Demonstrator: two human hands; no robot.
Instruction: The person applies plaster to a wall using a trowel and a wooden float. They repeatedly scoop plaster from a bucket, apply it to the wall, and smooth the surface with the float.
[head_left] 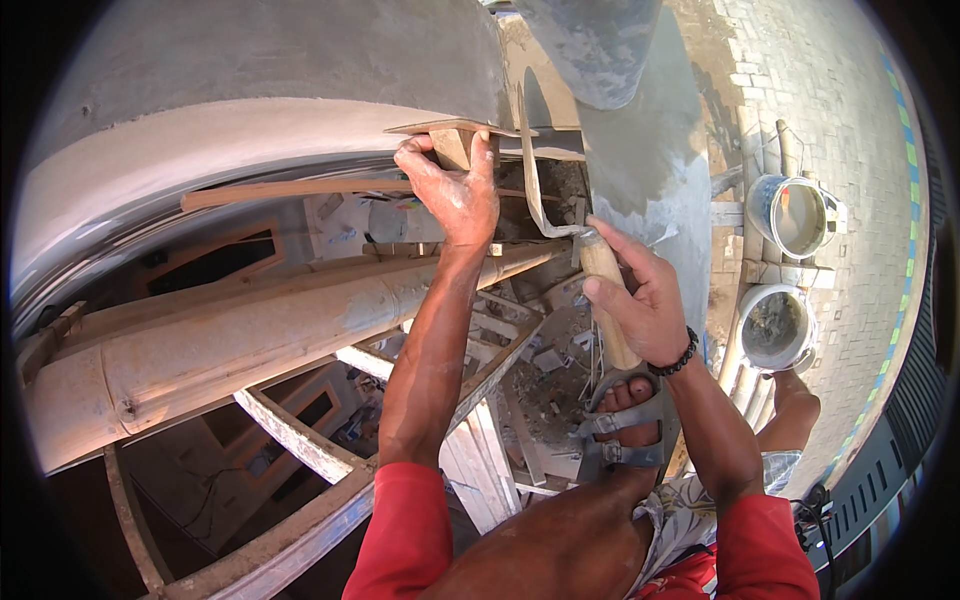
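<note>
My left hand [462,200] is closed round the wooden block handle of a plastering float [453,150]. The float's thin, flat board lies along the lower edge of the smooth grey wall [290,55], by a paler strip. In my right hand [645,300] is a trowel [602,262], gripped by its round wooden handle. Its narrow blade points away from me, seen nearly edge-on, with its upper part close to the right end of the float. My right fingers are partly hidden behind the handle.
A thick bamboo pole [250,340] crosses the left side above a wooden ladder-like frame [300,435]. To the right, a bucket [800,215] with pale contents stands near another bucket [775,328] holding grey material. My sandalled foot [625,420] is below my right hand. Rubble lies underneath.
</note>
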